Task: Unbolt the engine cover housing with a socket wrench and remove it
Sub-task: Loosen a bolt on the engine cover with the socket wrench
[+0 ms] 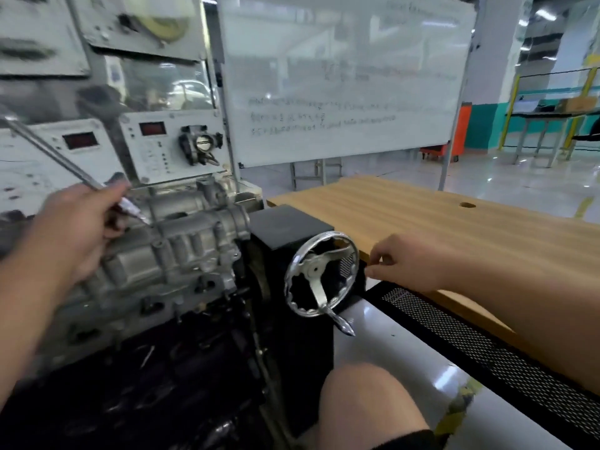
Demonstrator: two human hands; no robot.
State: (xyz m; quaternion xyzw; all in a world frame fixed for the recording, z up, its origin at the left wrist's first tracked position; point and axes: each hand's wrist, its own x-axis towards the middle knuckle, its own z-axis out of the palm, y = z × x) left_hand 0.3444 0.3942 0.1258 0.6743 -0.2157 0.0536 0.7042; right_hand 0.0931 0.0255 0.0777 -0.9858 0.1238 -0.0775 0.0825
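Nearest: a bare knee (367, 407) at the lower edge, above a glossy grey floor strip. Beside it a black perforated panel (487, 349) runs diagonally along the near edge of a wooden tabletop (422, 209), light grain, with one round hole near its far right edge.

Left hand (74, 228): fingers curled round the shaft of the socket wrench (55, 157), a long bright metal bar rising up and left; its lower end meets the top of the engine cover housing (181, 241).

Right hand (409, 264): hanging over the table's near edge, fingers loosely curled, holding nothing, just right of the handwheel and apart from it.

Engine cover housing: cast aluminium, dull silver, ribbed and bossed, at left centre on a black stand (289, 228) with dark framework below. Its left part is blurred; bolt heads cannot be told.

Handwheel (321, 274): chromed, scalloped rim, three spokes, a crank handle pointing down and right, mounted on the stand's right face.

Behind the engine: white instrument panels (156, 147) with red displays and a mounted throttle body (201, 144).

Farther: a whiteboard (344, 79) on legs, faint unreadable writing. Beyond and right, open shiny floor, an orange cart (454, 134), a teal-banded wall, yellow-framed benches.
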